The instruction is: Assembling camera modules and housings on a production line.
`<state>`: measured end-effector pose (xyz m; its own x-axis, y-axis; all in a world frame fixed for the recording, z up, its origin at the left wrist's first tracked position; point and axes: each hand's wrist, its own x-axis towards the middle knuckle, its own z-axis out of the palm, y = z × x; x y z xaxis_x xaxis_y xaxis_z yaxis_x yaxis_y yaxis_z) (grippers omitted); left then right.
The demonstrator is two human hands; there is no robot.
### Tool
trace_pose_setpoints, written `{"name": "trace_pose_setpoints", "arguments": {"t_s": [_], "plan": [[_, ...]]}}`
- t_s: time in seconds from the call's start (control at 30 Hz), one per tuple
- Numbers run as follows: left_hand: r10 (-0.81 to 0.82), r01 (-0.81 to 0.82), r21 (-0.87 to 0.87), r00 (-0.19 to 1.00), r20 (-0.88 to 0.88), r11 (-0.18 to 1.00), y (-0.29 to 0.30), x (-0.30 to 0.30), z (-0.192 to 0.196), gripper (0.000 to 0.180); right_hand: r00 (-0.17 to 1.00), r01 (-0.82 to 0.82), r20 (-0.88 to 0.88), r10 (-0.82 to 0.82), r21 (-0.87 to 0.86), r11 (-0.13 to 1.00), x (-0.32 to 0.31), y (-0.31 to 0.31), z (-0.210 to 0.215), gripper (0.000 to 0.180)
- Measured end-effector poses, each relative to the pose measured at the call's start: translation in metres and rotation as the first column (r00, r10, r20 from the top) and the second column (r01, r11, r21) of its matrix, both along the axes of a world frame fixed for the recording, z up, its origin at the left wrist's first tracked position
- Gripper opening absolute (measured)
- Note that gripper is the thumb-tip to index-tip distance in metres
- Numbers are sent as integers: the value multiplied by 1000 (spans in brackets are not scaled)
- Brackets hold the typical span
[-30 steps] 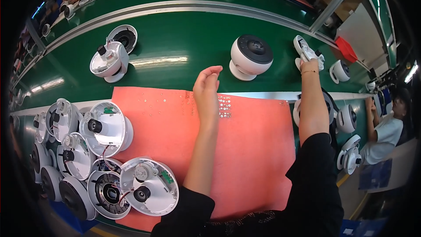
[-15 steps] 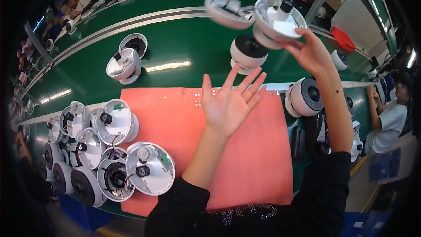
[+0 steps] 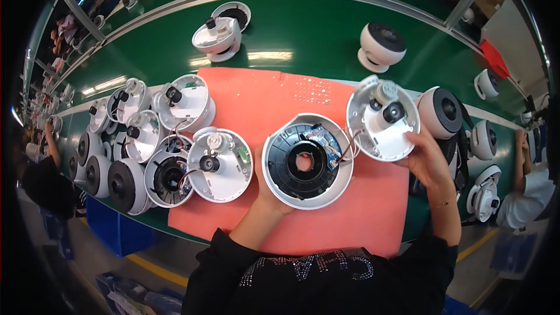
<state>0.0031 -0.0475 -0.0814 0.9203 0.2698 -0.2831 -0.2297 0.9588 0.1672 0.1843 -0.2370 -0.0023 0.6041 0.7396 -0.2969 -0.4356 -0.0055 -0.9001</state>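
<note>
My left hand (image 3: 269, 191) is wrapped round the left side of a round white housing half (image 3: 287, 170). Inside that half are a black ribbed disc with a hole in the middle and a blue circuit board. In my right hand (image 3: 430, 162) is the other half, a white camera shell (image 3: 373, 135) with a dark lens and a clear round part, gripped by its lower right edge. Thin red and white wires (image 3: 352, 147) link the two halves. Both are held over an orange-pink mat (image 3: 344, 221), their open insides facing up toward me.
Several opened camera housings (image 3: 219, 184) crowd the left of the mat. Small shiny bits (image 3: 312, 88) lie in rows at its far edge. Across the green belt (image 3: 303, 35) stand an opened unit (image 3: 217, 38) and a closed white camera (image 3: 382, 44). More cameras (image 3: 440, 112) stand right.
My right hand has brought the opened camera from above the belt back over the mat. My left hand, empty and spread before, now holds one half. The view has shifted.
</note>
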Motion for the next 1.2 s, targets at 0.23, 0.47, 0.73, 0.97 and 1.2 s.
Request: {"name": "trace_pose_setpoints", "arguments": {"t_s": [0.23,0.47,0.73,0.97,1.2], "plan": [[22,-23,6,983,182,1000,-9,-46,26,60,994,-104,-43,98,-192,976,-50,-15,-24,57],[-25,107,508,986,-167,855,-40,-56,50,74,249,-185,962,110,-64,981,-100,7,38,67],[-164,171,985,972,-168,5,-33,-34,42,63,456,-170,850,265,-210,963,-74,-37,38,48],[68,183,916,983,-170,-358,-23,3,69,47,913,-185,329,242,-195,963,-32,-26,27,51],[178,288,917,953,-245,-276,-12,14,58,42,919,-326,176,353,-167,931,-3,-9,12,47]]}}
